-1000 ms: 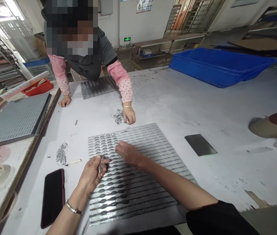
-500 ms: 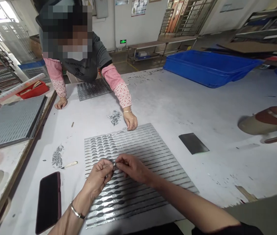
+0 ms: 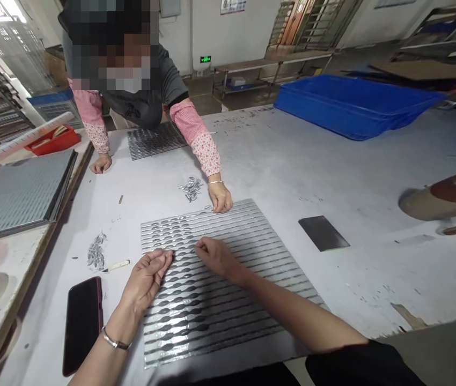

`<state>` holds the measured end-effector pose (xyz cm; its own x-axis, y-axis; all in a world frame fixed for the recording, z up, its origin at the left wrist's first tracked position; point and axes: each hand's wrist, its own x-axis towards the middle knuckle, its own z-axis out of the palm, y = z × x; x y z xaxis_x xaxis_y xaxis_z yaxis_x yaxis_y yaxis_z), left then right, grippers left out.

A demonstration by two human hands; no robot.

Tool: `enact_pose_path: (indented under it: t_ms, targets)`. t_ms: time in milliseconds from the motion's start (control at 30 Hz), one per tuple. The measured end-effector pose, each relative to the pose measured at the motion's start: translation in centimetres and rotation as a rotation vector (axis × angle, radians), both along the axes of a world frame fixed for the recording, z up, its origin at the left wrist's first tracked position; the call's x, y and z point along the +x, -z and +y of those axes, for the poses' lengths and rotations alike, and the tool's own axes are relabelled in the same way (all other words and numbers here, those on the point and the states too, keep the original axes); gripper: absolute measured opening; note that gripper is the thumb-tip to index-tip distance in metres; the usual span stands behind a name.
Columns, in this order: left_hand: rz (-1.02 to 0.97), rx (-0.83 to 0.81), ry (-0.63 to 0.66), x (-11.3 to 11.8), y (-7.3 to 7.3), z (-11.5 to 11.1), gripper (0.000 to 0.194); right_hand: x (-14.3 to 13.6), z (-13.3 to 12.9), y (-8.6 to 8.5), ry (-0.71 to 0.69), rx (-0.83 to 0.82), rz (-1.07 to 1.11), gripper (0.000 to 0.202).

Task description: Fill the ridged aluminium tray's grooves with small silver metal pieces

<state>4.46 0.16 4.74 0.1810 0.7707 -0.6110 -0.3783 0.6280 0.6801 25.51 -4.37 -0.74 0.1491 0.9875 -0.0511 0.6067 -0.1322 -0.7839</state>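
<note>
1. Two hands of mine were over the slotted metal sheet (image 3: 220, 279), which lay flat on the grey table (image 3: 332, 177) right in front of me; its near edge ran under my forearms.
2. My left hand (image 3: 147, 279) hovered palm-up at the sheet's left part, fingers loosely curled. Whether a small piece lay in the palm I could not make out.
3. My right hand (image 3: 214, 254) rested fingertips-down on the sheet's middle rows, fingers bent, clamping nothing that I could see. The fingertips hid what was under them.
4. The co-worker's hand (image 3: 220, 198) pressed on the sheet's far edge; the other hand (image 3: 100, 163) lay flat on the table, well apart.
5. One pile of small metal slugs (image 3: 190, 188) sat just beside that far hand; another pile (image 3: 95, 252) lay left of the sheet.
6. A black phone (image 3: 82, 321) lay face-up near my left wrist.
7. A dark metal plate (image 3: 323, 233) lay right of the sheet, apart from it. A blue bin (image 3: 352, 107) stood at the far right, partly cut off.
</note>
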Motion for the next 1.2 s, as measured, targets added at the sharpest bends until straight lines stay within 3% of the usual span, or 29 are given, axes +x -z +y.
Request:
enact_pose_path:
  t_ms: [233, 333, 467, 533, 700, 800, 967, 1200]
  targets:
    - [0.029, -0.001, 0.112, 0.2, 1.0, -0.5, 0.017, -0.9, 0.9, -0.1, 0.057, -0.061, -0.121, 0.008]
    - [0.043, 0.053, 0.229, 0.3, 0.9, -1.3, 0.013, -1.1, -0.1, -0.7, 0.055, 0.041, -0.030, 0.014]
    - [0.033, 0.156, 0.440, 0.9, 0.9, -3.2, 0.041, -1.3, -3.4, -2.2, -0.198, 0.326, 0.214, 0.014]
    - [0.029, 0.173, 0.507, 1.5, 1.0, -4.2, 0.048, -1.3, -5.2, -3.0, -0.279, 0.378, 0.267, 0.015]
    - [0.068, 0.177, 0.619, 2.5, 1.0, -5.4, 0.055, -0.4, -6.7, -3.3, -0.248, 0.059, 0.533, 0.016]
    - [0.152, 0.243, 0.593, 1.7, 0.2, -4.1, 0.053, 0.6, -5.0, -2.0, -0.179, 0.100, 0.404, 0.011]
    - [0.234, 0.311, 0.347, -1.5, -1.1, -1.2, 0.048, 1.8, -1.0, 0.4, -0.180, 0.190, 0.168, 0.006]
    - [0.194, 0.241, 0.306, -4.2, 0.9, -1.1, 0.044, 1.0, 1.0, 1.2, -0.155, 0.073, -0.026, 0.008]
